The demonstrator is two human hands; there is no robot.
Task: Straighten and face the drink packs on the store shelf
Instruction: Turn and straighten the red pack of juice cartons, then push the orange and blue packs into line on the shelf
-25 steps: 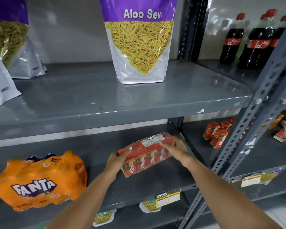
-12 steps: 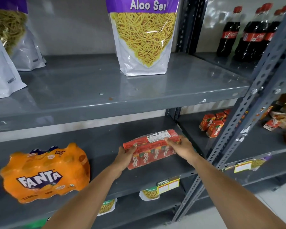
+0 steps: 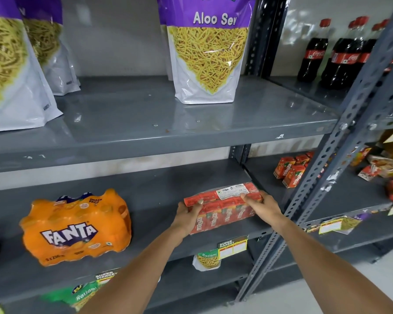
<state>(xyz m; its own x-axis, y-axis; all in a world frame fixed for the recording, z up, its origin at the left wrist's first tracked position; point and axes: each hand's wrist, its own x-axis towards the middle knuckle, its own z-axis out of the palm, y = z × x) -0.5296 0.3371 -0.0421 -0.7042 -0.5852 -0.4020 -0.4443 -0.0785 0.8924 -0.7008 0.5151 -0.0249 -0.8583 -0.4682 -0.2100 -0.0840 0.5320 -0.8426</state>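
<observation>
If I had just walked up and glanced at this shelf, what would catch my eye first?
Probably the bright orange Fanta pack, sitting alone at the left of the middle shelf. Next, the two hands: the left hand and right hand grip the ends of a red Maaza pack near that shelf's right end. Above, a purple Aloo Sev bag stands upright, with cola bottles in the next bay.

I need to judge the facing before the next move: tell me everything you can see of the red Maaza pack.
The red Maaza pack is a shrink-wrapped row of small cartons, brand names running sideways along the front, white label on top. It sits on the grey middle shelf near its right end, slightly skewed. The left hand holds its left end, the right hand its right end.
</observation>
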